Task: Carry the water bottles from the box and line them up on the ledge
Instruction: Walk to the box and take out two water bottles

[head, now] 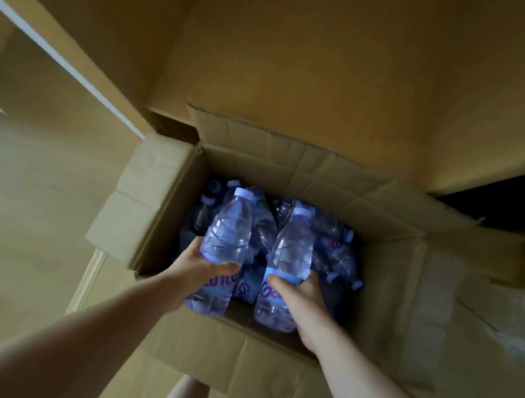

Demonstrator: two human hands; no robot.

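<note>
From the head camera, I see my left hand [203, 272] wrapped around the label of one clear plastic water bottle with a pale cap [224, 248] and my right hand [298, 297] gripping a second clear capped bottle [286, 268], both held upright just above the open brown cardboard box [296, 176], where a heap of more bottles [336, 246] lies. I judge this the pick-up step; the ledge is not in view, so next I must lift both clear of the flaps and turn to find it.
</note>
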